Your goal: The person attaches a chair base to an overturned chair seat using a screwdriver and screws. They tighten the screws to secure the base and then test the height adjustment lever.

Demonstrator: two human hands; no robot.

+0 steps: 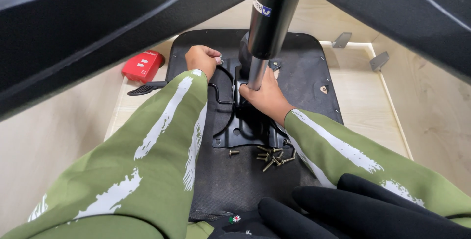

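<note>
Steel gas cylinder [257,72] gripped by right hand [265,96], steadying it | left hand [201,60] closed on lever [223,79] (screws [272,155] near right wrist)

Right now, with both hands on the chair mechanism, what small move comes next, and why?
Probably free the left hand to pick one screw from the loose screws: the right hand steadies the gas cylinder on the metal plate, with plate holes showing.

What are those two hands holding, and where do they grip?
The right hand grips the gas lift cylinder at its thin chrome lower end. The left hand pinches something small at the seat underside; unclear what.
</note>
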